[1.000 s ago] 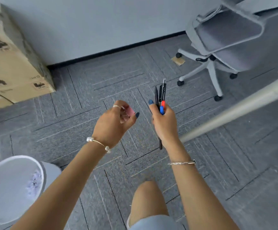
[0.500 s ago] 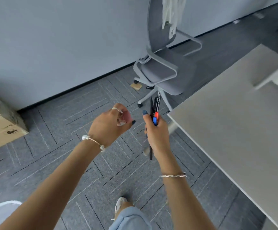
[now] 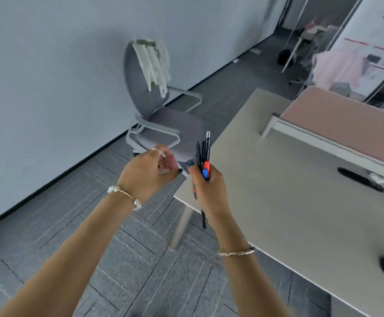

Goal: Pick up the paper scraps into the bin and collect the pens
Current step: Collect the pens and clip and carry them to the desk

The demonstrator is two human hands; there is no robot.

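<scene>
My right hand (image 3: 208, 186) grips a bundle of pens (image 3: 204, 154) upright: several black ones plus a red-capped and a blue-capped one, their tips sticking out below my fist. My left hand (image 3: 147, 175) is raised just left of it, fingers curled round a small pink paper scrap (image 3: 171, 162). Both hands hover over the near left corner of the desk (image 3: 289, 202). No bin is in view.
A grey office chair (image 3: 161, 131) with white cloth draped over its back stands against the wall beyond my hands. The beige desk carries a black pen-like object (image 3: 360, 179) and a pink divider (image 3: 346, 124). Grey carpet tiles (image 3: 60, 225) spread to the left.
The view has swung up and to the right: the bin and the cardboard boxes have left the frame and the desk now fills the right side. Both hands keep the same hold.
</scene>
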